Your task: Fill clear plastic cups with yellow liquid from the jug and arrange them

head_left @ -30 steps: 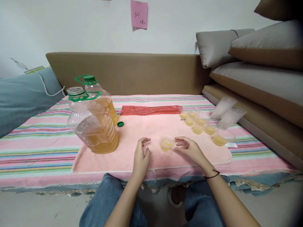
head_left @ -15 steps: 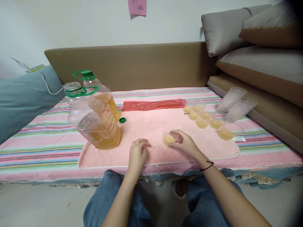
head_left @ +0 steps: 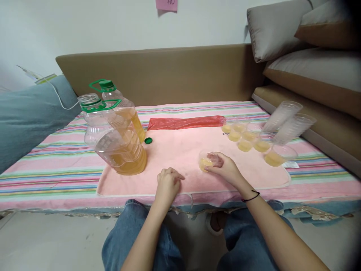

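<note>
My right hand (head_left: 224, 167) is wrapped round the side of a clear plastic cup (head_left: 205, 165) that has pale yellow liquid in its bottom. The cup is upright at the pink towel (head_left: 169, 150); whether it rests on the cloth I cannot tell. Left of it, my left hand (head_left: 168, 184) is low over the towel with nothing in it, its index finger stretched toward a small shiny wet spot (head_left: 187, 175). Several more plastic cups (head_left: 244, 146) with yellow liquid stand together at the towel's right side.
Two large bottles of yellow liquid stand at left: the front bottle (head_left: 121, 154) uncapped, the rear bottle (head_left: 107, 83) with its green cap on. A loose green cap (head_left: 148, 140) lies beside them. Stacked empty cups (head_left: 295, 128) lean at right. A red plastic bag (head_left: 186, 122) lies behind.
My left hand has moved slightly right and its index finger now reaches out to the wet spot. My right hand keeps its hold on the cup. The whole view has shifted a little.
</note>
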{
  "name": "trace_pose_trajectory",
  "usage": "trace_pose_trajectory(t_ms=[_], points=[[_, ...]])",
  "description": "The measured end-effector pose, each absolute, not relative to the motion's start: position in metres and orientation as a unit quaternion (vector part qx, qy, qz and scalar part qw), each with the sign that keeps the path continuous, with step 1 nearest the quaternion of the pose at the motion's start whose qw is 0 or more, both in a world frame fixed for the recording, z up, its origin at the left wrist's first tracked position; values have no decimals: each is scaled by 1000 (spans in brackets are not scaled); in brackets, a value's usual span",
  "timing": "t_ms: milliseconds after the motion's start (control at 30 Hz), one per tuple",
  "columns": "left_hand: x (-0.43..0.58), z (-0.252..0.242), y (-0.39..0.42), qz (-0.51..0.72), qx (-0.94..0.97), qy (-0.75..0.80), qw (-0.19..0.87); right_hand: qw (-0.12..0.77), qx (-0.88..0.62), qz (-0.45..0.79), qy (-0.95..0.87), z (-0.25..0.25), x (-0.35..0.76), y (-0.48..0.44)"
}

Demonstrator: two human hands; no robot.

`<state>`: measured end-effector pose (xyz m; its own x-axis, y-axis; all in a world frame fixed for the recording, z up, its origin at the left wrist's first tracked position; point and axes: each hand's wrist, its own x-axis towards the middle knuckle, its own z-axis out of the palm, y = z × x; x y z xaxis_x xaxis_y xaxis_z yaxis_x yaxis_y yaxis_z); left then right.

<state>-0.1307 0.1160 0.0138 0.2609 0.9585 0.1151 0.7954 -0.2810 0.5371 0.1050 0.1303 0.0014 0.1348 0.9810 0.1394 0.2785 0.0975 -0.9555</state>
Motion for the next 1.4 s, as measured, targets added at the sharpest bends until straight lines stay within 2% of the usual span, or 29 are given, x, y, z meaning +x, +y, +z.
trace_pose_trajectory(t_ms=[767, 1400], points=[[-122, 7, 111, 163, 787, 565, 187, 485, -575, 359, -553, -1, 106, 131], [-113, 3, 110, 195, 783, 564, 175, 480, -578, 354, -557, 2, 106, 130]])
